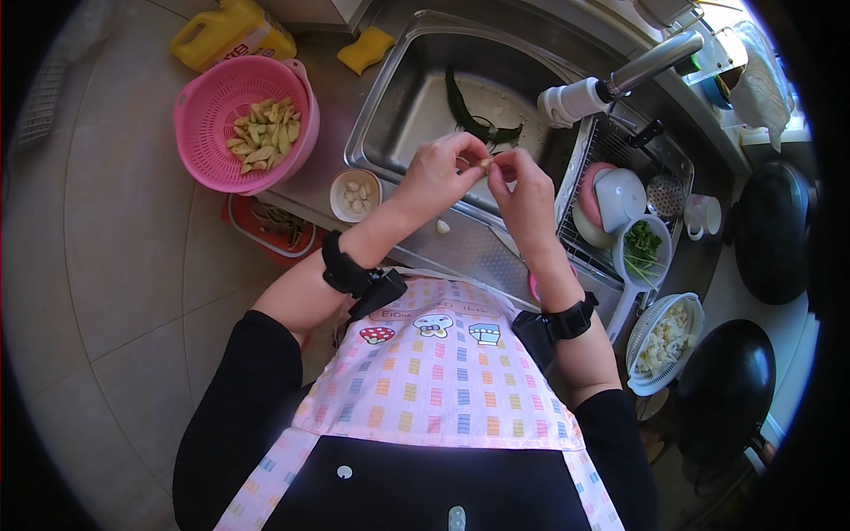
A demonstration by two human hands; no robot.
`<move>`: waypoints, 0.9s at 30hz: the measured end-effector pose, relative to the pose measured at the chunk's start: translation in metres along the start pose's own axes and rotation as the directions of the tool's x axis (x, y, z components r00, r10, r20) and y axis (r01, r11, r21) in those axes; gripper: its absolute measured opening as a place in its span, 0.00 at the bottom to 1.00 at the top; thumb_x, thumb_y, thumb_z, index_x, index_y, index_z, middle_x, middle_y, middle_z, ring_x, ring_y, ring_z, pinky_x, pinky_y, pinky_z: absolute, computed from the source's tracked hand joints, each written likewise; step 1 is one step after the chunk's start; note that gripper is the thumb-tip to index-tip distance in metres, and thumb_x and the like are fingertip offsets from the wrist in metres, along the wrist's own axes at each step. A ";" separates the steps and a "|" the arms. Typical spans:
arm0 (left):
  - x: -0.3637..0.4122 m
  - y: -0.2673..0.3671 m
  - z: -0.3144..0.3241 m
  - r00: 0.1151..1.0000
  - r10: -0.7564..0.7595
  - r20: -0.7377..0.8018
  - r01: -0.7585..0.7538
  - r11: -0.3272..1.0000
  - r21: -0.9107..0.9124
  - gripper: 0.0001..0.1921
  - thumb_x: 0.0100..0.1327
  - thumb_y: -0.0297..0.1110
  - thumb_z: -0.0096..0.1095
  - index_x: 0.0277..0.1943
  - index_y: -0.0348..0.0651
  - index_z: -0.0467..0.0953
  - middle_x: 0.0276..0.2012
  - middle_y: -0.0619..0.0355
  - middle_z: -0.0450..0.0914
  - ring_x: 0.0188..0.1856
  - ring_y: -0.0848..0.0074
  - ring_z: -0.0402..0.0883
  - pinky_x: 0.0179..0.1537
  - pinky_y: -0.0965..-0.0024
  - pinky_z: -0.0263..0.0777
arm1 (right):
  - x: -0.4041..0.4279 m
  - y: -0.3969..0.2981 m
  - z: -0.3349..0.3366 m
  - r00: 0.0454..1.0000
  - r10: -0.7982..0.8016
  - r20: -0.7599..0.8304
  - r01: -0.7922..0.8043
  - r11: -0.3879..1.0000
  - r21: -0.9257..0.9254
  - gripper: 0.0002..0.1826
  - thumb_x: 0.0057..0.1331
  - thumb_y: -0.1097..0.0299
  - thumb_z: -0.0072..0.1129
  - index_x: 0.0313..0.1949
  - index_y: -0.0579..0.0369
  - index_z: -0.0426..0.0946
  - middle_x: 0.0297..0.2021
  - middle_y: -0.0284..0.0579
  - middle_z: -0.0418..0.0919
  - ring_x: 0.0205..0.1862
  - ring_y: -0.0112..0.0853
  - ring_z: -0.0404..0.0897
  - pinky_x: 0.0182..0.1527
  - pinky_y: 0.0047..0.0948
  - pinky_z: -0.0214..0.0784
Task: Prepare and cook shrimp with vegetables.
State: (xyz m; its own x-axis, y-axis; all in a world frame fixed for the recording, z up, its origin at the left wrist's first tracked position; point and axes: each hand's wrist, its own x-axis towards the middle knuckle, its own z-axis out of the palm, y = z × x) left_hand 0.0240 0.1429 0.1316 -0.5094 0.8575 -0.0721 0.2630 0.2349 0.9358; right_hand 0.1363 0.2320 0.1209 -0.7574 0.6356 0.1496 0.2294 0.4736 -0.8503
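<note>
Above the near side of the steel sink (376, 126), my left hand (446, 167) and my right hand (526, 192) meet at the fingertips. Pinched between them is a small pale garlic clove (487, 163). One more garlic clove (443, 226) lies on the steel counter just below my left hand. Several peeled cloves fill part of a small white bowl (334, 197) to the left. A knife (506, 240) rests on the counter, partly hidden by my right forearm. Long green peppers (461, 109) lie on the sink floor beyond my hands.
A pink colander (199, 143) of cut vegetable pieces stands left, beside a yellow jug (222, 36) and yellow sponge (365, 50). The faucet (574, 101) overhangs the sink. On the right are a dish rack (601, 143), a strainer of greens (642, 249), a white basket (697, 325) and dark pans (727, 391).
</note>
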 end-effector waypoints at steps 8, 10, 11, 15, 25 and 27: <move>0.000 -0.013 0.003 0.998 -0.045 0.038 0.054 0.953 -0.299 0.09 0.53 0.19 0.57 0.39 0.32 0.73 0.36 0.58 0.76 0.39 0.80 0.75 0.42 0.78 0.71 | 0.000 0.007 0.001 0.987 0.149 -0.055 -0.139 0.977 0.165 0.04 0.55 0.75 0.54 0.30 0.62 0.70 0.22 0.44 0.75 0.23 0.28 0.75 0.28 0.24 0.67; 0.001 -0.016 0.003 0.994 -0.092 0.062 0.109 0.917 -0.384 0.09 0.53 0.19 0.57 0.39 0.32 0.73 0.36 0.57 0.76 0.39 0.80 0.75 0.43 0.79 0.70 | 0.000 0.011 0.002 0.978 0.203 -0.054 -0.187 0.958 0.218 0.05 0.55 0.75 0.54 0.31 0.62 0.70 0.22 0.43 0.76 0.22 0.27 0.75 0.28 0.23 0.67; 0.002 -0.017 0.003 0.993 -0.096 0.066 0.115 0.890 -0.441 0.10 0.53 0.18 0.57 0.39 0.32 0.72 0.36 0.57 0.76 0.39 0.81 0.75 0.43 0.79 0.70 | -0.001 0.014 0.002 0.978 0.203 -0.055 -0.187 0.958 0.218 0.05 0.55 0.75 0.54 0.31 0.62 0.70 0.22 0.43 0.76 0.22 0.27 0.75 0.28 0.23 0.67; 0.002 -0.017 0.002 0.994 -0.094 0.055 0.109 0.885 -0.453 0.11 0.53 0.18 0.56 0.40 0.33 0.71 0.36 0.57 0.76 0.39 0.81 0.75 0.44 0.79 0.69 | 0.000 0.015 0.000 0.988 0.147 -0.052 -0.131 0.964 0.231 0.06 0.55 0.75 0.55 0.33 0.62 0.71 0.24 0.43 0.76 0.24 0.27 0.75 0.29 0.22 0.67; 0.000 0.001 0.005 0.986 0.143 -0.080 -0.141 0.990 0.030 0.11 0.51 0.19 0.57 0.39 0.35 0.70 0.33 0.56 0.76 0.36 0.76 0.77 0.39 0.76 0.71 | -0.001 0.001 -0.004 1.000 0.016 0.013 -0.018 0.988 0.150 0.09 0.57 0.75 0.55 0.38 0.61 0.72 0.27 0.42 0.76 0.26 0.25 0.74 0.32 0.20 0.66; -0.001 0.003 0.005 0.970 0.228 -0.082 -0.212 0.962 0.171 0.11 0.51 0.19 0.56 0.39 0.35 0.70 0.32 0.53 0.75 0.35 0.71 0.78 0.37 0.74 0.72 | -0.002 0.005 -0.002 1.000 -0.016 -0.001 0.016 0.996 0.086 0.08 0.56 0.75 0.55 0.37 0.61 0.72 0.27 0.43 0.76 0.26 0.26 0.75 0.32 0.21 0.67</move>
State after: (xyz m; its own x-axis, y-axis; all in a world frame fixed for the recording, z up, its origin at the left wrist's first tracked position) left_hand 0.0293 0.1446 0.1332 -0.5015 0.8478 0.1722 0.5010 0.1223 0.8567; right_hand 0.1402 0.2344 0.1178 -0.7602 0.6288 0.1635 0.1642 0.4294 -0.8881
